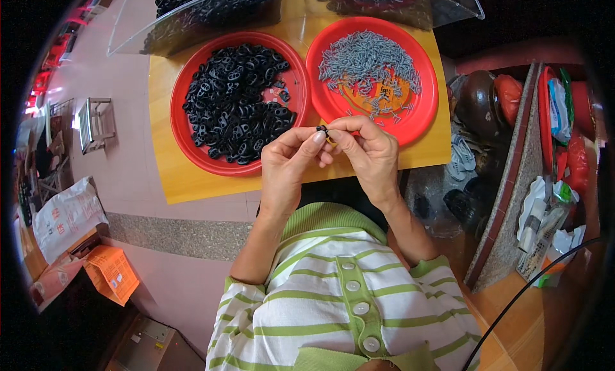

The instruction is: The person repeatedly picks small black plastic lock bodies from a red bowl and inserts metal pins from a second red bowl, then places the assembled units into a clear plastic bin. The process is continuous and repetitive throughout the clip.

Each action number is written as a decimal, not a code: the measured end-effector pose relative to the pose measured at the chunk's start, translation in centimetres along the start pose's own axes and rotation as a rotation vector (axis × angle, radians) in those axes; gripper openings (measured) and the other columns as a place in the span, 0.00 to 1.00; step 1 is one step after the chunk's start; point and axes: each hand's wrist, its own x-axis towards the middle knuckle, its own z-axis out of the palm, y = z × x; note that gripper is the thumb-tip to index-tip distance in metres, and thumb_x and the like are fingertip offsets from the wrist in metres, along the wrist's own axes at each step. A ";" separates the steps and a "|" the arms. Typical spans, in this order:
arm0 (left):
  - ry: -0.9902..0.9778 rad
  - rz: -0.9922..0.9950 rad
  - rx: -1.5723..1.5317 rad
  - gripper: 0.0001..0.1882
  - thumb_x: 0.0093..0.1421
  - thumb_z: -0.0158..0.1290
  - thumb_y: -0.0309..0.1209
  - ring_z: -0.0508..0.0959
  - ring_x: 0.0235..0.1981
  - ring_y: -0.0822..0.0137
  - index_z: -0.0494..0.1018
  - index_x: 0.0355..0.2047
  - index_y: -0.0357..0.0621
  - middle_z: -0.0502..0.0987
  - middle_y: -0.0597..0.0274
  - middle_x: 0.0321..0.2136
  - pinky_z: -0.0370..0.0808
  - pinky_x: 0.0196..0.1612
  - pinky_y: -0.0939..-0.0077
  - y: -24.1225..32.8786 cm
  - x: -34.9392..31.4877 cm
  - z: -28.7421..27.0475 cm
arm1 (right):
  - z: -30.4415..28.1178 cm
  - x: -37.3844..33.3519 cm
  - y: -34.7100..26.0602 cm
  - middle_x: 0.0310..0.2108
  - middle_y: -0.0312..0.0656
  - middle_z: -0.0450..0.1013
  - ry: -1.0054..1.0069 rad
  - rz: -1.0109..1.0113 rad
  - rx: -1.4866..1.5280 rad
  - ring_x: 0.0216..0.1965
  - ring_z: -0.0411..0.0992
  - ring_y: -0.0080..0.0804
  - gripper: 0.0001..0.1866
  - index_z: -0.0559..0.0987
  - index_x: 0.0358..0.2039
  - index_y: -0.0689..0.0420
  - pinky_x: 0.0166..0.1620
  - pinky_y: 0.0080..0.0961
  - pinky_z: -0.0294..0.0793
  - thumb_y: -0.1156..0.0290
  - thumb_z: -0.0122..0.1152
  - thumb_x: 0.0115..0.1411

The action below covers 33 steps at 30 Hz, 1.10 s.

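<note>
My left hand (289, 159) and my right hand (366, 152) meet over the near edge of a wooden table (186, 179). Between their fingertips they pinch one small black plastic piece (322, 130); a bit of yellow shows beside it. Just beyond the hands, a red plate (186, 140) on the left holds a heap of black plastic pieces (240, 102). Its neighbour on the right, another red plate (423, 115), carries a heap of small grey screws (365, 60).
Clear plastic bags (211, 12) of more black pieces lie at the table's far edge. To the right stand a dark jar (477, 102), sandals (460, 159) on the floor and a cluttered stone shelf (506, 198). An orange crate (112, 275) and a white sack (64, 214) sit on the left.
</note>
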 end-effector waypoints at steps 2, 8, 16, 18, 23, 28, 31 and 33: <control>-0.021 -0.003 0.009 0.07 0.60 0.50 0.26 0.74 0.25 0.76 0.74 0.34 0.33 0.77 0.60 0.26 0.71 0.31 0.84 -0.2 0.3 -0.2 | -0.1 0.2 0.1 0.26 0.35 0.74 -0.023 0.053 0.042 0.28 0.73 0.19 0.04 0.76 0.34 0.62 0.32 0.18 0.74 0.76 0.56 0.59; -0.054 -0.028 -0.063 0.08 0.61 0.50 0.27 0.74 0.25 0.76 0.74 0.34 0.33 0.77 0.60 0.27 0.71 0.32 0.84 0.1 0.6 0.1 | -0.3 0.4 -1.1 0.28 0.35 0.74 -0.022 0.142 0.201 0.28 0.73 0.18 0.05 0.75 0.35 0.62 0.32 0.16 0.74 0.75 0.55 0.59; -0.059 -0.014 -0.018 0.09 0.60 0.50 0.27 0.76 0.27 0.74 0.74 0.35 0.32 0.78 0.59 0.27 0.72 0.33 0.83 1.0 0.6 0.2 | -1.0 1.1 -1.6 0.28 0.35 0.75 -0.077 0.054 0.038 0.28 0.73 0.16 0.04 0.76 0.34 0.61 0.32 0.15 0.74 0.76 0.57 0.58; -0.061 -0.002 -0.010 0.08 0.60 0.50 0.27 0.76 0.27 0.74 0.75 0.34 0.32 0.78 0.59 0.27 0.72 0.33 0.83 0.9 0.4 0.0 | -1.1 1.1 -1.6 0.28 0.35 0.75 -0.089 0.056 0.040 0.28 0.72 0.16 0.04 0.77 0.33 0.61 0.31 0.15 0.73 0.77 0.57 0.58; -0.125 0.013 0.060 0.08 0.60 0.51 0.26 0.76 0.26 0.75 0.75 0.34 0.32 0.77 0.60 0.26 0.73 0.32 0.83 1.0 0.5 -0.6 | -1.2 1.1 -1.6 0.28 0.35 0.76 -0.132 0.078 0.105 0.28 0.72 0.15 0.04 0.78 0.33 0.61 0.30 0.14 0.72 0.77 0.58 0.57; -0.156 -0.021 0.081 0.08 0.60 0.51 0.26 0.75 0.26 0.74 0.75 0.34 0.33 0.77 0.60 0.26 0.72 0.32 0.83 1.0 0.5 -1.5 | -1.0 1.1 -1.3 0.28 0.34 0.76 -0.176 0.133 0.143 0.28 0.71 0.15 0.04 0.78 0.33 0.60 0.30 0.14 0.72 0.76 0.59 0.56; -0.066 -0.012 -0.048 0.07 0.59 0.50 0.26 0.75 0.25 0.74 0.74 0.34 0.34 0.76 0.60 0.26 0.72 0.30 0.83 0.8 0.1 -1.7 | -0.5 1.5 -1.2 0.30 0.35 0.76 -0.246 0.160 0.136 0.28 0.71 0.15 0.05 0.78 0.34 0.61 0.30 0.14 0.72 0.75 0.60 0.56; -0.019 0.033 -0.120 0.07 0.59 0.51 0.26 0.75 0.25 0.74 0.74 0.33 0.34 0.76 0.60 0.27 0.72 0.32 0.82 0.9 0.0 -2.2 | -0.2 2.8 -2.1 0.31 0.35 0.76 -0.338 0.168 0.121 0.28 0.71 0.14 0.06 0.78 0.34 0.61 0.30 0.14 0.72 0.74 0.60 0.56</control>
